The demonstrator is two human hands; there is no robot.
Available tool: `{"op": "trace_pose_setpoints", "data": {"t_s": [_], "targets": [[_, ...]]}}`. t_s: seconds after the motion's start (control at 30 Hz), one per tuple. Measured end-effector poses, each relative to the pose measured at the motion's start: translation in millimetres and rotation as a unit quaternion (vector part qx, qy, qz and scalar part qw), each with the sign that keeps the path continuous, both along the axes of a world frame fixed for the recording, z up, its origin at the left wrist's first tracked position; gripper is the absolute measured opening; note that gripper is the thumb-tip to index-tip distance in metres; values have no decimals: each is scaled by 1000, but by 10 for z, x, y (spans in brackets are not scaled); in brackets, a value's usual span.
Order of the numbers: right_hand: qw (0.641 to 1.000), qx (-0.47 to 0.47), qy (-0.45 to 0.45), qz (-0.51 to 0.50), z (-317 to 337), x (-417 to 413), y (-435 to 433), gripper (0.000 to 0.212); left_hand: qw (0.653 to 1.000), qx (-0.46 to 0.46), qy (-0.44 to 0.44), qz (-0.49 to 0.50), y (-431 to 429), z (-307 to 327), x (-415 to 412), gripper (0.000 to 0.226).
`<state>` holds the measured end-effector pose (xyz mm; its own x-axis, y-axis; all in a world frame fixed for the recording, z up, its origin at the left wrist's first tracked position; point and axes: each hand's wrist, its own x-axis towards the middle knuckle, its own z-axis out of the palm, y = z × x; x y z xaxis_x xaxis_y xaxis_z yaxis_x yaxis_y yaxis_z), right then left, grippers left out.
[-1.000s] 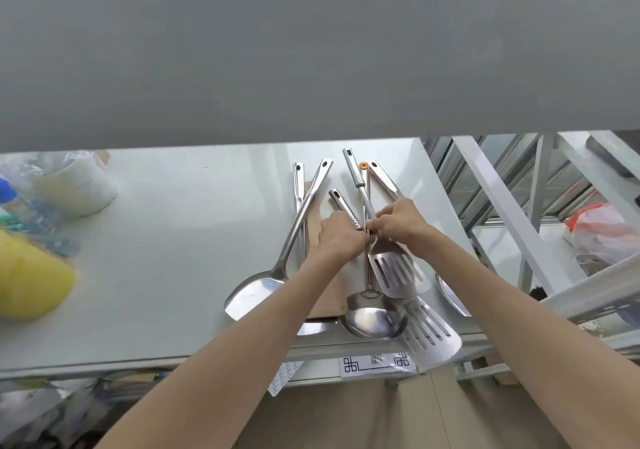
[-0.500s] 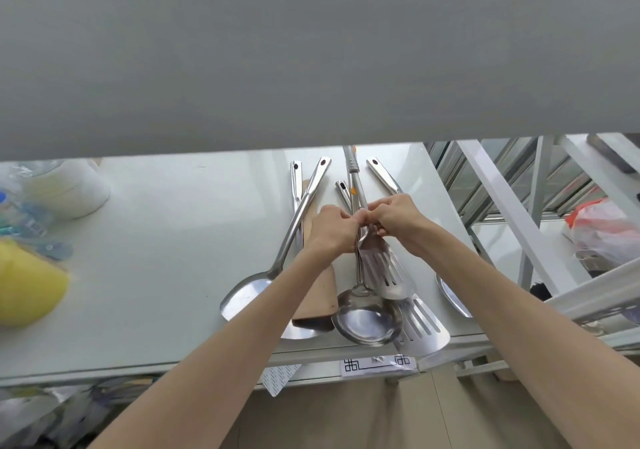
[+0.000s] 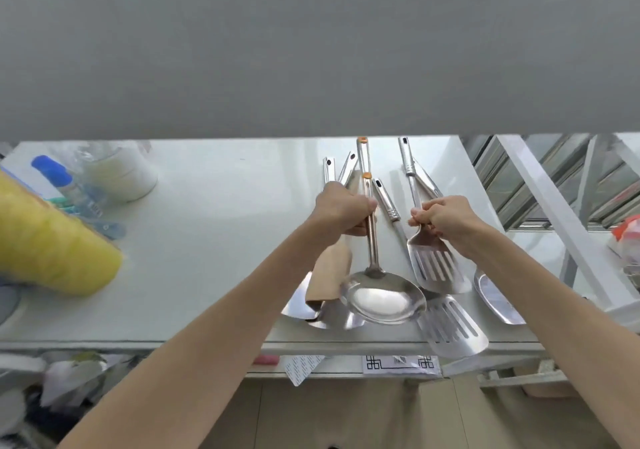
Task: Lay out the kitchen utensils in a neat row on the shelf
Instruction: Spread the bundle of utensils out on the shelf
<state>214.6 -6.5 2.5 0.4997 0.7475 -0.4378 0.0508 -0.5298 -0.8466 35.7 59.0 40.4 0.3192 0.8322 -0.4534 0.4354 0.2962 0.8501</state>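
Left hand [image 3: 341,210]: closed in a fist round the handle of the ladle [image 3: 382,298], about midway along the shaft.
Ladle: orange-tipped handle pointed away from the person; bowl toward the front edge of the shelf [image 3: 207,240], overlapping the utensils beside it. Could not tell whether the bowl was resting or lifted.
Right hand [image 3: 441,218]: fingers curled and pinching the neck of the slotted turner [image 3: 434,268], just above its blade.
Slotted turner: blade toward the person, handle running back toward the wall.
Second slotted turner [image 3: 450,327]: nearer the front, blade overhanging the shelf edge.
Wooden spatula [image 3: 329,275]: lay under the left wrist, just left of the ladle bowl.
Solid turner [image 3: 497,298]: far right, partly hidden by the right forearm.
Other handles: several steel ones fanned out behind both hands.
Shelf, left end: yellow roll [image 3: 52,240] and blue-capped bottle [image 3: 65,181], well apart from the utensils.
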Motion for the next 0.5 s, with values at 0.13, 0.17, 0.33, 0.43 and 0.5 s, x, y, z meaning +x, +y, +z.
{"op": "trace_pose_setpoints", "data": {"t_s": [0.13, 0.17, 0.33, 0.43, 0.5], "targets": [[993, -65, -88, 37, -99, 5, -18, 14, 999, -24, -13, 17, 165, 286, -420, 16], [990, -72, -115, 37, -115, -11, -22, 16, 999, -38, -22, 17, 207, 348, -537, 16], [980, -77, -183, 24, -99, -150, 2, 23, 999, -28, -9, 28, 495, 422, -1143, 14], [970, -78, -230, 3, -9, -240, -28, 23, 998, -10, 43, 49, 719, 255, -1551, 18], [966, -88, -243, 2, 8, -276, -53, 19, 994, -9, 78, 78, 818, 89, -1812, 20]]}}
